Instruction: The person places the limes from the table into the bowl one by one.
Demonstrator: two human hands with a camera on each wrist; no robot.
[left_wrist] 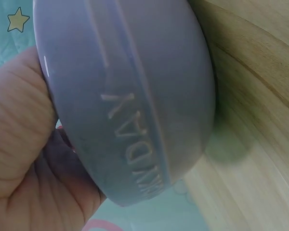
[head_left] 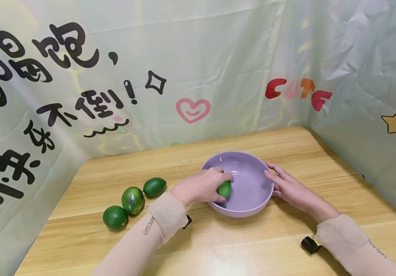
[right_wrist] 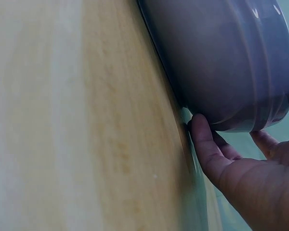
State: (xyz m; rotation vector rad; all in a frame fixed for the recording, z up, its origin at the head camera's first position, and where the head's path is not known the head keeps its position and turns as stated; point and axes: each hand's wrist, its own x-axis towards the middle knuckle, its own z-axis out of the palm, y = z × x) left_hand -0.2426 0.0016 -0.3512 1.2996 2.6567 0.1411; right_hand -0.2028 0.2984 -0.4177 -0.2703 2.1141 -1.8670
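In the head view a purple bowl point(head_left: 248, 184) stands on the wooden table. My left hand point(head_left: 205, 186) reaches over its left rim and grips a green lime point(head_left: 224, 189) low inside it. The left wrist view shows the bowl's outer wall point(left_wrist: 135, 96) with raised letters, beside my left hand point(left_wrist: 29, 154); the lime is hidden there. On the bowl's right side, my right hand point(head_left: 291, 191) holds the rim, thumb on top and fingers against the outer wall. The right wrist view has those fingertips point(right_wrist: 201, 126) touching the bowl point(right_wrist: 221, 62) near its base.
Left of the bowl, three more limes lie in a slanting row: a near one point(head_left: 115, 217), a middle one point(head_left: 133, 200) and a far one point(head_left: 154, 186). Printed cloth point(head_left: 232, 76) hangs behind the table point(head_left: 253, 245) and along both sides.
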